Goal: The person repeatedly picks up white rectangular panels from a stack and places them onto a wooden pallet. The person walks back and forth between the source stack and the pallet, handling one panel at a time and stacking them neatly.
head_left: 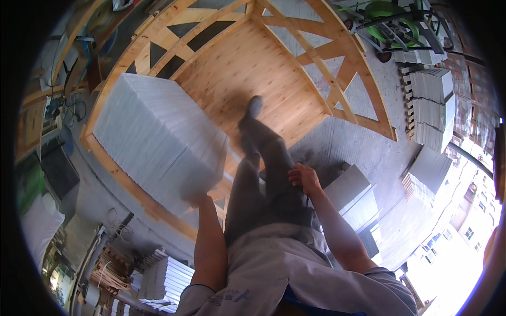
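My left hand (198, 200) rests against the near lower corner of a tall stack of pale grey sheets (158, 131). Its fingers are blurred and partly hidden there. The stack stands inside an open wooden crate frame (253, 63) with slatted, cross-braced sides. My right hand (304, 178) is beside my right thigh, with its fingers curled in. Whether anything lies within those fingers is hidden. One of my feet (254, 107) is on the crate's wooden floor panel, and my legs are bent in a step.
Low grey blocks or stacks (350, 192) lie on the floor to my right. Stacks of grey sheets on pallets (432, 100) stand farther right. A wheeled metal rack with a green reel (392, 23) is at the far right. Bundled slats (110, 268) lie at the lower left.
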`<control>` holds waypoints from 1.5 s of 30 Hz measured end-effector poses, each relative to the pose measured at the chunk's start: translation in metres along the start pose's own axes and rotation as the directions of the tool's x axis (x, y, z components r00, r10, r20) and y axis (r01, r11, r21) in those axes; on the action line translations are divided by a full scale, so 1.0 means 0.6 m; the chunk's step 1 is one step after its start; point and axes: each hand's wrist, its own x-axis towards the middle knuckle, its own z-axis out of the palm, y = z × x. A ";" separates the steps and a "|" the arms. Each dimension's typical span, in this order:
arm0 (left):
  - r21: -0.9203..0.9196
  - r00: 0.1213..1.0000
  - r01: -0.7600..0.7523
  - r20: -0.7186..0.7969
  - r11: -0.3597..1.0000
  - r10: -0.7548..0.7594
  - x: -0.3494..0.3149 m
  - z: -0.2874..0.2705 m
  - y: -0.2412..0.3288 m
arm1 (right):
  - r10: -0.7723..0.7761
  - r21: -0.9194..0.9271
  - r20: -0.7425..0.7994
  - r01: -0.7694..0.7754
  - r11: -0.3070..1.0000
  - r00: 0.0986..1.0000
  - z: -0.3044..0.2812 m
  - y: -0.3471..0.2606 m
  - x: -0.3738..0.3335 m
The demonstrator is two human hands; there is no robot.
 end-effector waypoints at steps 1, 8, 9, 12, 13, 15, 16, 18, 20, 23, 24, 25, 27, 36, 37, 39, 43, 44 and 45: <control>-0.009 0.998 -0.059 0.001 0.998 0.059 0.008 0.002 -0.008 | 0.046 0.031 -0.047 -0.044 0.999 0.998 -0.001 0.007 0.005; -0.443 0.983 0.175 0.028 0.879 -0.182 -0.093 -0.032 0.067 | -0.022 -0.139 -0.174 -0.002 0.990 0.984 -0.035 0.029 0.004; -0.446 0.971 0.226 0.027 0.866 -0.239 -0.109 -0.034 0.084 | -0.015 -0.058 -0.177 0.005 0.998 0.984 -0.042 0.027 -0.004; -0.455 0.957 0.261 0.007 0.851 -0.289 -0.128 -0.038 0.106 | -0.031 0.005 -0.201 0.033 0.999 0.979 -0.050 0.025 -0.024; -0.463 0.959 0.256 0.013 0.849 -0.282 -0.125 -0.037 0.104 | -0.018 -0.015 -0.217 0.015 1.000 0.976 -0.050 0.026 -0.029; -0.461 0.963 0.245 0.013 0.853 -0.269 -0.111 -0.035 0.094 | -0.011 -0.042 -0.248 0.001 0.999 0.969 -0.045 0.029 -0.031; -0.450 0.959 0.254 0.001 0.856 -0.284 -0.103 -0.032 0.088 | -0.039 -0.059 -0.245 0.025 0.998 0.969 -0.042 0.032 -0.031; -0.414 0.938 0.297 -0.040 0.861 -0.343 -0.092 -0.030 0.078 | 0.010 0.005 -0.197 -0.010 1.000 0.980 -0.032 0.040 -0.029; -0.346 0.925 0.325 -0.079 0.880 -0.372 -0.086 -0.026 0.072 | 0.000 0.018 -0.170 0.003 1.000 0.985 -0.024 0.043 -0.025; 0.112 0.988 0.146 -0.076 0.983 -0.138 -0.077 -0.023 0.063 | -0.001 0.013 -0.192 0.003 1.000 0.981 -0.015 0.043 -0.030; 0.249 0.993 0.111 -0.061 0.962 -0.099 -0.073 -0.021 0.059 | -0.001 0.030 -0.198 0.007 1.000 0.980 -0.016 0.039 -0.034; 0.450 0.999 0.041 -0.035 0.892 -0.028 -0.066 -0.016 0.053 | -0.028 0.044 -0.207 0.038 0.998 0.978 -0.018 0.032 -0.035; 0.781 0.995 -0.100 0.074 0.617 0.067 -0.047 -0.011 0.037 | -0.015 -0.003 -0.226 0.014 1.000 0.974 -0.024 0.023 -0.044; 0.742 0.996 -0.085 0.051 0.665 0.071 -0.048 -0.009 0.034 | -0.101 -0.145 -0.196 0.073 0.987 0.975 -0.021 0.036 -0.041; 0.701 0.998 -0.061 0.033 0.710 0.052 -0.061 -0.015 0.043 | -0.060 -0.113 -0.197 0.038 0.993 0.979 -0.021 0.038 -0.043; 0.782 0.990 -0.124 0.056 0.611 0.129 -0.084 -0.016 0.064 | -0.141 -0.195 -0.226 0.097 0.976 0.964 -0.024 0.036 -0.046; 0.949 0.944 -0.241 0.181 0.204 0.275 -0.100 -0.023 0.078 | 0.001 -0.027 -0.256 -0.008 1.000 0.967 -0.032 0.024 -0.057; 0.952 0.947 -0.236 0.181 0.193 0.266 -0.100 -0.023 0.076 | -0.015 -0.068 -0.258 -0.002 0.998 0.966 -0.030 0.024 -0.057; 0.954 0.946 -0.235 0.180 0.187 0.270 -0.099 -0.021 0.072 | -0.014 -0.094 -0.255 -0.010 0.996 0.967 -0.027 0.026 -0.055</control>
